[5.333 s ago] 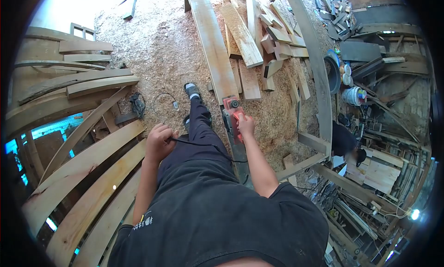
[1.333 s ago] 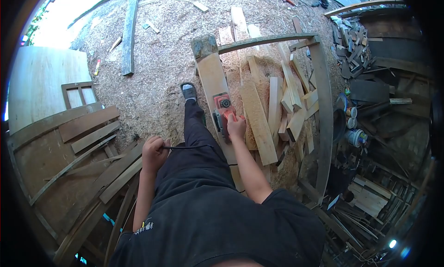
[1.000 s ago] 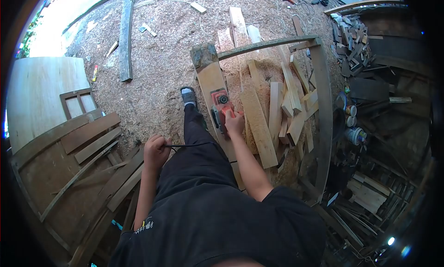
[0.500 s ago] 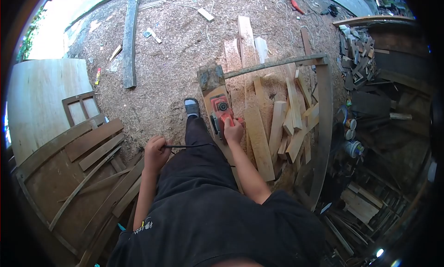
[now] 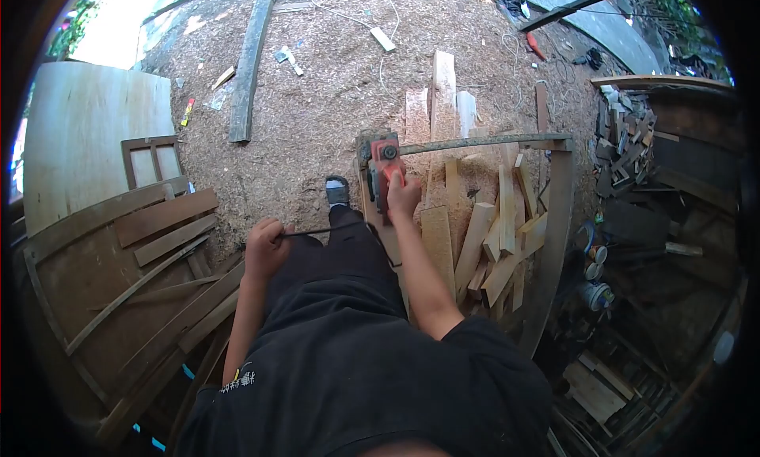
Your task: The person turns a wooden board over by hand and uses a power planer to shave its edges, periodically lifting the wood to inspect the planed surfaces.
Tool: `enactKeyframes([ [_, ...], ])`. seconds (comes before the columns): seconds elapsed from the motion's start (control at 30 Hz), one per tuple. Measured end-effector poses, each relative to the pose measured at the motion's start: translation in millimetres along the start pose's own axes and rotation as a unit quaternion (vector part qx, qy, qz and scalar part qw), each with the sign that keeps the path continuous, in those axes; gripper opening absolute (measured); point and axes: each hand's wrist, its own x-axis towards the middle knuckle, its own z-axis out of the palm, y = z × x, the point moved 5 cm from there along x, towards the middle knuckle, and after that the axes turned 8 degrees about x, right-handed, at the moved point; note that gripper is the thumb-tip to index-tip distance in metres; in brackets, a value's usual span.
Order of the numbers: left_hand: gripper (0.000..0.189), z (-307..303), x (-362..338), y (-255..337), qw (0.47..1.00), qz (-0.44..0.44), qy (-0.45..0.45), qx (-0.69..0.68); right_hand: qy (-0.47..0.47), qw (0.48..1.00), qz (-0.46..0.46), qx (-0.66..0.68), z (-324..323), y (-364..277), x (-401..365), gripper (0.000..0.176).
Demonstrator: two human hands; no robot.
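Observation:
My right hand (image 5: 403, 196) grips the handle of a red electric planer (image 5: 383, 164) that rests on the far end of a long wooden plank (image 5: 381, 234). The plank runs away from me beside my right leg. My left hand (image 5: 266, 248) is closed around the planer's black power cord (image 5: 324, 230), holding it out to the left of my leg. My foot in a grey shoe (image 5: 337, 192) stands on the sawdust just left of the plank.
Several short boards (image 5: 483, 235) lie piled right of the plank inside a curved wooden frame (image 5: 556, 227). Curved planks (image 5: 150, 243) are stacked at the left. Sawdust (image 5: 317, 100) covers the ground, with a long beam (image 5: 249, 65) lying on it ahead.
My right hand has pushed the planer forward along the plank to its far end. My left hand kept hold of the cord. My view has moved forward with it.

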Motion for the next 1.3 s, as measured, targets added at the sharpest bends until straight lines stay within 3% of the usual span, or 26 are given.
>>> enactKeyframes([
  [0.13, 0.042, -9, -14, -2, 1.000, -0.026, 0.002, 0.002, -0.014, 1.000, -0.017, 0.001, 3, -20, 44, 0.051],
  [0.3, 0.043, -24, -46, -4, 0.998, -0.026, 0.052, 0.011, -0.053, 0.998, -0.012, -0.028, -29, -24, 46, 0.051],
  [0.33, 0.043, -27, -54, -4, 0.998, -0.022, 0.057, 0.010, -0.091, 0.993, 0.049, -0.059, -37, -16, 41, 0.061],
  [0.37, 0.043, -29, -63, -4, 0.998, -0.025, 0.064, 0.015, -0.088, 0.993, 0.044, -0.058, -51, -18, 31, 0.061],
  [0.57, 0.043, -30, -137, -10, 0.995, 0.005, 0.096, 0.031, -0.133, 0.984, 0.117, -0.008, -127, 18, -64, 0.050],
  [0.7, 0.040, -26, -203, -7, 0.997, 0.024, 0.080, 0.005, -0.108, 0.986, 0.108, 0.065, -177, 55, -137, 0.047],
  [0.87, 0.038, -25, -312, 0, 0.994, 0.059, 0.095, -0.002, -0.071, 0.961, 0.207, 0.167, -249, 124, -239, 0.037],
  [1.03, 0.039, -22, -422, 3, 0.994, 0.068, 0.089, 0.000, -0.069, 0.950, 0.237, 0.189, -310, 183, -335, 0.036],
  [1.23, 0.040, -12, -501, 25, 0.993, 0.094, 0.071, -0.010, -0.028, 0.937, 0.290, 0.195, -364, 264, -419, 0.040],
  [1.3, 0.034, 3, -522, 32, 0.996, 0.089, 0.013, 0.001, -0.015, 0.928, 0.302, 0.215, -379, 283, -446, 0.040],
])
